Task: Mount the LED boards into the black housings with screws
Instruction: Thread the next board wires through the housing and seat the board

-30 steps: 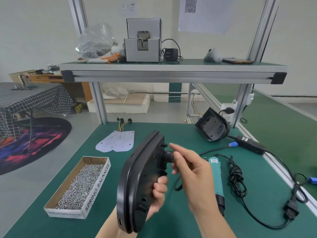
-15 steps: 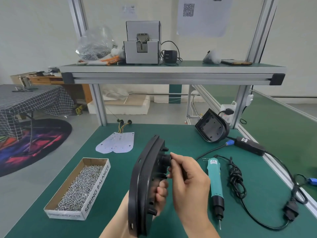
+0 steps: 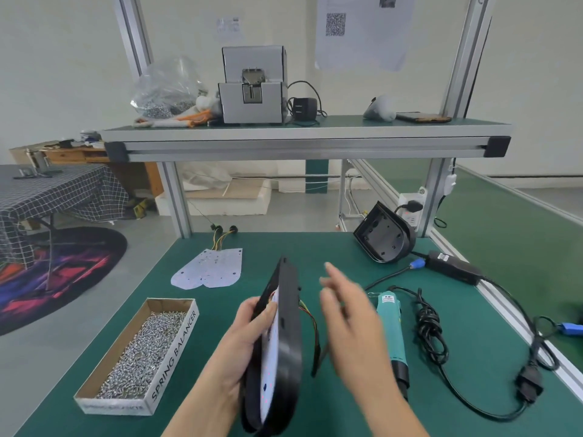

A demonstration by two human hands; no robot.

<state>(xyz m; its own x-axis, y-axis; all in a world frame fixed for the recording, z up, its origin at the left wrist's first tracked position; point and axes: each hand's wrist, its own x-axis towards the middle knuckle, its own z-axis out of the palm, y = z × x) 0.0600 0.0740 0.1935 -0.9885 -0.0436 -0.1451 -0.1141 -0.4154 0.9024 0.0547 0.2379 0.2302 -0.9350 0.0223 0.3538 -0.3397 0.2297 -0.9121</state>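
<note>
Green mat (image 3: 220, 313) covers the bench. Over its near middle the left hand (image 3: 249, 335) holds a black housing (image 3: 290, 329) up on edge, gripping it by the left rim. An LED board (image 3: 272, 342) sits inside it with its white face turned left, and coloured wires (image 3: 310, 316) trail from the housing's right side. The right hand (image 3: 347, 313) hovers just right of those wires, apart from the housing, fingers spread and loose, grasping nothing; it is blurred. Just beyond it a teal screwdriver (image 3: 391, 329) lies on the mat, tip toward the near edge, with a bundled black cord (image 3: 429, 323) beside it that loops out near the right rail. A box of screws (image 3: 142, 351) lies close to the left edge. Two loose boards (image 3: 211, 268) lie flat toward the back, with bare mat between them and the held housing. A second housing (image 3: 383, 236) leans at the back right by the frame post, open side forward. A shelf (image 3: 303, 134) spans overhead at the back
</note>
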